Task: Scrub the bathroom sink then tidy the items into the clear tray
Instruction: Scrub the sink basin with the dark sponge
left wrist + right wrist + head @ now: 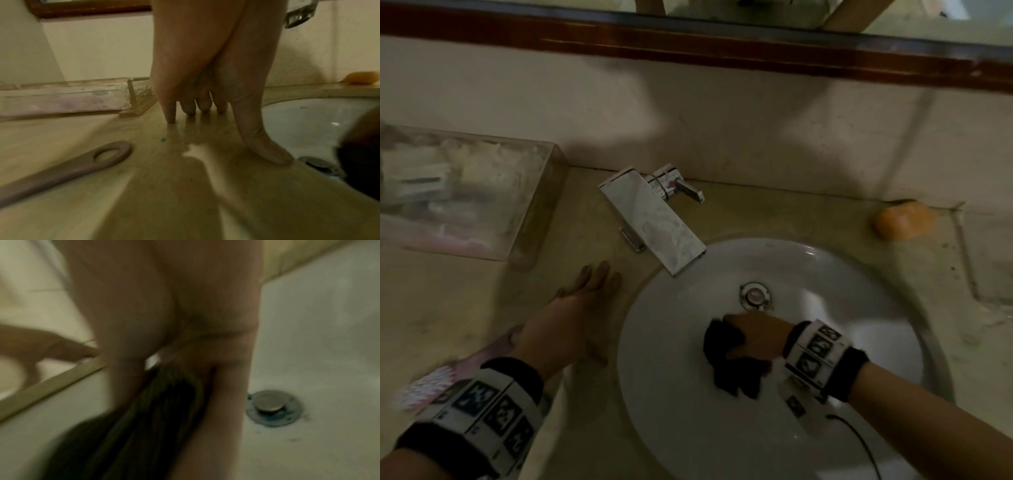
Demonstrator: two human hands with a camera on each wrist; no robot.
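A round white sink (859, 281) is set in a beige counter. Inside it, just below the metal drain (755, 296), my right hand (753, 337) grips a dark cloth (726, 363) pressed against the basin; the right wrist view shows the dark cloth (156, 418) bunched under my palm, with the drain (271, 408) beside it. My left hand (582, 308) lies flat on the counter at the sink's left rim, its fingers (170, 113) straight and spread. A clear tray (527, 219) holding several blurred items stands at the back left. A pink brush (441, 377) lies under my left wrist.
A chrome faucet (654, 219) reaches over the sink's back left rim. An orange soap bar (904, 219) sits on the counter at the back right by the wall. The pink brush handle (68, 170) with a ring end lies left of my hand. A wood-framed mirror (688, 41) hangs above.
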